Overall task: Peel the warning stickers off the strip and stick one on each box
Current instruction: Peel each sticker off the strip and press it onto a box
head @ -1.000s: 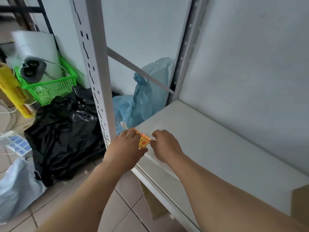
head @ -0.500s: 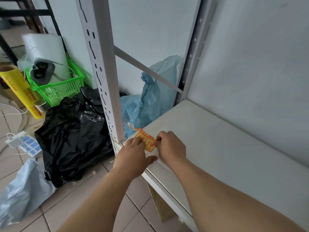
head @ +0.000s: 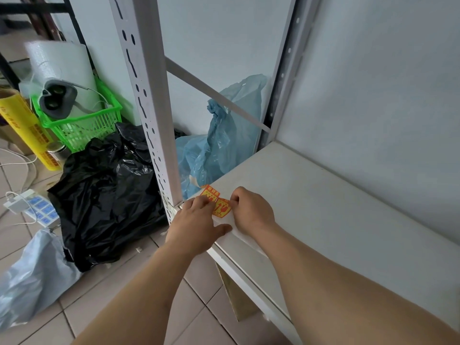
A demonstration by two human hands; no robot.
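Both hands, the left hand (head: 196,220) and right hand (head: 251,210), fingers pinching the sticker strip (head: 216,201), are now lowering it onto the shelf (head: 323,207), peeling likely starting.

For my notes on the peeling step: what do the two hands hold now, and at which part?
Both hold the sticker strip: left hand covers its left part, right hand pinches the right edge.

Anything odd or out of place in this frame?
No boxes in view, though the task needs them. Both hands, left hand and right hand, work the sticker strip at the corner of a shelf.
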